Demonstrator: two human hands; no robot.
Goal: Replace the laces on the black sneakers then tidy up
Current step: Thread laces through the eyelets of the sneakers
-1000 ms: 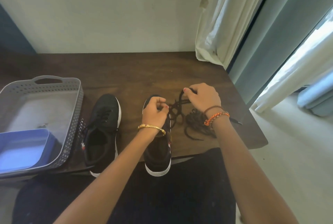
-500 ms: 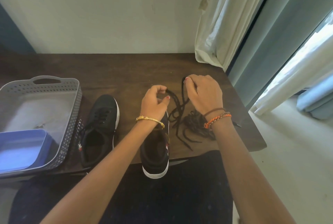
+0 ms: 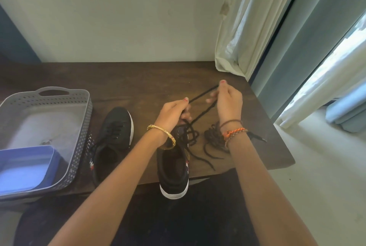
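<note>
No legible text

No word, number or brand can be read anywhere. The two black sneakers [image 3: 113,143] each carry a small red-and-white mark on the side, too small and blurred to make out as lettering or a logo.

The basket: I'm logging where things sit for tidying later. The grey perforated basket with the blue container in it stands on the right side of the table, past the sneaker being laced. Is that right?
Not quite. The head view shows the grey basket on the left side of the table, beyond the other sneaker, with the blue container in it as you say.
</note>
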